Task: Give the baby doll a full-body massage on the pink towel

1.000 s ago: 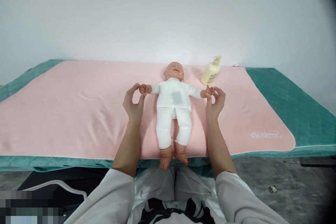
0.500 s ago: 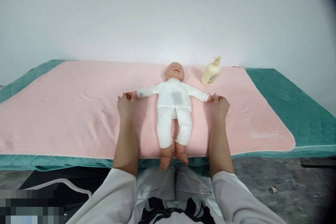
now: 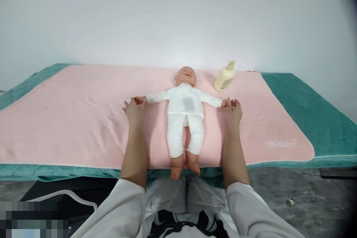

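A baby doll [image 3: 185, 100] in a white top and trousers lies on its back on a pink blanket [image 3: 83, 119]. Its head points to the wall, its arms are stretched out sideways, and its bare feet reach the near edge. My left hand [image 3: 135, 112] grips the doll's hand on the left side between thumb and fingers, with the other fingers spread. On the right side, my right hand [image 3: 233, 112] pinches the doll's other hand. A grey patch shows on the front of the white top.
A cream pump bottle [image 3: 224, 78] stands on the blanket to the right of the doll's head. Beneath the blanket is a green padded bed cover [image 3: 312, 111], against a pale wall [image 3: 178, 15]. A dark object with a pale curved tube [image 3: 67, 192] is below at left.
The fingers of my left hand have spread a little outward, and my right hand has shifted slightly inward. The doll and the bottle look almost unchanged.
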A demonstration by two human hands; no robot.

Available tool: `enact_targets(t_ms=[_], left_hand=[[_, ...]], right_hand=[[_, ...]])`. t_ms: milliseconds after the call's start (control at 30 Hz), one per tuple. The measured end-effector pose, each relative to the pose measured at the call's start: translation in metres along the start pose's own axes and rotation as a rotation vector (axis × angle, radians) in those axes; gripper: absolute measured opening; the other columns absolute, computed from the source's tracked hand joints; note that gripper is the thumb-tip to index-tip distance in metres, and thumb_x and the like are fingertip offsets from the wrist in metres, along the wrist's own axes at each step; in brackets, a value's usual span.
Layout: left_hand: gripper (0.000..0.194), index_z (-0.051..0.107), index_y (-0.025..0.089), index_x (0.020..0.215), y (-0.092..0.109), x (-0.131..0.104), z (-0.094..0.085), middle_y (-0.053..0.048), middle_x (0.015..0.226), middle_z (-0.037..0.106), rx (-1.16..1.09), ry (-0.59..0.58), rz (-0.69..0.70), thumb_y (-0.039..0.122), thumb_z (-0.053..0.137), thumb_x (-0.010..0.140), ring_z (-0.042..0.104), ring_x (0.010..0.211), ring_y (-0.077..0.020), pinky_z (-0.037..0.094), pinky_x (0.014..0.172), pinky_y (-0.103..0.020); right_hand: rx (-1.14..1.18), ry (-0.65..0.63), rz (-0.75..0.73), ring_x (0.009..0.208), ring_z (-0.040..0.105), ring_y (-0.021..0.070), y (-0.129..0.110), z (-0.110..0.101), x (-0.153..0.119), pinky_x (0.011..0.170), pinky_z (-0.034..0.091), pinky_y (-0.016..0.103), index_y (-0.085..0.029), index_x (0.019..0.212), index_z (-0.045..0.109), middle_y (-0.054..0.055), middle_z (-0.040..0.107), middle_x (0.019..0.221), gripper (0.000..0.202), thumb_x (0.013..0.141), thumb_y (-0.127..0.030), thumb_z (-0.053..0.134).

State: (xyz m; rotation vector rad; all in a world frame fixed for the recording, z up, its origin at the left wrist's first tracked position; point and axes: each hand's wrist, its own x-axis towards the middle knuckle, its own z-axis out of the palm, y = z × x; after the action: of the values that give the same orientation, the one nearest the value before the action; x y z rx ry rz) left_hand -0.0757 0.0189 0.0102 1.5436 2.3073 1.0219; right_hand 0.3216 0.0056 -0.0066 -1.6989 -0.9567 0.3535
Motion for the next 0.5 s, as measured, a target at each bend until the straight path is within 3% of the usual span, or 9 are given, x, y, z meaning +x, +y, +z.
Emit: enact_targets(t_ms=[67,133,233,333,500], left_hand=[[0.071,0.040,0.004,0.149,0.002,-0.001,0.000,-0.024,0.152,0.044,-0.112,0.053,0.013,0.041,0.061,0.092,0.022,0.152,-0.0367,0.014,0.126,-0.055],[0.068,0.042,0.010,0.149,0.006,-0.004,0.000,-0.019,0.151,0.047,-0.258,0.144,0.063,0.033,0.065,0.089,0.037,0.147,-0.0318,0.025,0.125,-0.048],[0.053,0.054,0.018,0.140,0.015,-0.012,0.002,-0.012,0.139,0.060,-0.440,0.322,0.197,0.028,0.066,0.089,0.059,0.128,-0.0237,0.044,0.113,-0.038],[0.040,0.063,0.019,0.128,0.027,-0.023,0.007,-0.009,0.125,0.068,-0.520,0.449,0.359,0.029,0.067,0.090,0.066,0.116,-0.0208,0.051,0.106,-0.035],[0.034,0.065,0.020,0.123,0.048,-0.041,0.020,-0.008,0.119,0.071,-0.532,0.438,0.607,0.033,0.067,0.092,0.070,0.108,-0.0203,0.055,0.100,-0.035]], right_hand=[[0.111,0.036,-0.013,0.112,0.064,0.0206,-0.003,0.001,-0.002,0.096,0.051,0.036,-0.018,0.131,0.054,0.013,0.064,0.127,0.047,0.090,-0.041,0.055],[0.188,0.064,-0.102,0.116,0.063,0.0208,-0.004,0.005,-0.004,0.098,0.053,0.037,-0.019,0.133,0.054,0.012,0.061,0.132,0.050,0.090,-0.043,0.057],[0.267,0.106,-0.342,0.120,0.062,0.0218,-0.006,0.013,-0.008,0.101,0.053,0.040,-0.019,0.129,0.056,0.012,0.061,0.131,0.045,0.091,-0.043,0.057],[0.262,0.112,-0.553,0.120,0.062,0.0223,-0.009,0.021,-0.015,0.104,0.052,0.045,-0.021,0.126,0.058,0.011,0.063,0.125,0.039,0.093,-0.042,0.055],[0.223,0.043,-0.841,0.112,0.068,0.0216,-0.019,0.030,-0.032,0.102,0.055,0.045,-0.025,0.121,0.062,0.009,0.071,0.114,0.028,0.094,-0.032,0.056]])
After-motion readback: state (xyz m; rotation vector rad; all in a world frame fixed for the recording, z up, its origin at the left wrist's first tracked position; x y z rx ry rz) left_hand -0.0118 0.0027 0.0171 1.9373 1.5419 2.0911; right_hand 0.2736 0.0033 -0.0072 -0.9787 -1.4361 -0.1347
